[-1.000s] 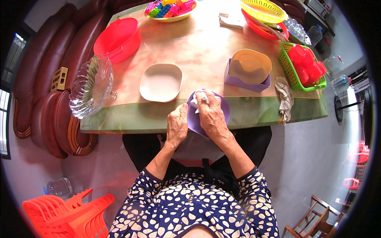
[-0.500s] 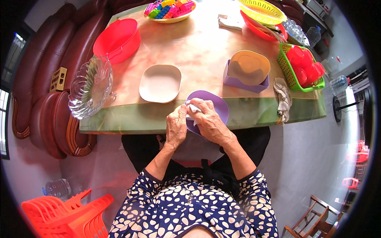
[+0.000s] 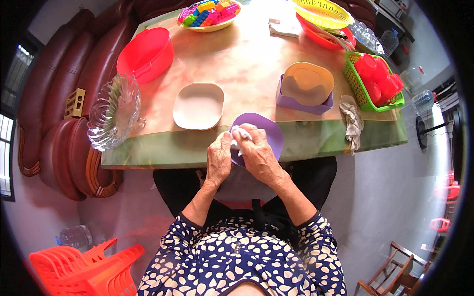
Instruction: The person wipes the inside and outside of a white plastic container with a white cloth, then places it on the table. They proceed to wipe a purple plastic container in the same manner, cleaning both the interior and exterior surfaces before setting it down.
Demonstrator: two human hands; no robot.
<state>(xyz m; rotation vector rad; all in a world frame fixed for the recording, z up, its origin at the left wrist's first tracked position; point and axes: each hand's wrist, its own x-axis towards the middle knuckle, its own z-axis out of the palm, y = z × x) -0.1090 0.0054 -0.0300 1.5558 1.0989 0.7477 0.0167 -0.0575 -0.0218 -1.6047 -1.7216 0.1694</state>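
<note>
A shallow purple dish (image 3: 274, 133) is held at the table's front edge, its rounded square rim tilted toward me. My left hand (image 3: 218, 158) grips the dish by its left side, with the fingertips partly hidden. Bunched in my right hand (image 3: 260, 155) is a white cloth (image 3: 243, 133), pressed against the inside of the dish near the left rim. Both hands are closed and close together. Just beyond my left hand, a cream dish (image 3: 198, 106) of similar shape lies on the table.
Right of centre stands a purple container (image 3: 304, 104) with a yellow dish (image 3: 308, 84) in it. A green basket (image 3: 363, 89) holds red cups, beside a crumpled striped cloth (image 3: 351, 121). On the left are a red basin (image 3: 145, 54) and a clear glass bowl (image 3: 113, 113).
My right hand and the white cloth have shifted slightly over the dish. My left hand keeps its hold, and the whole view has moved a little.
</note>
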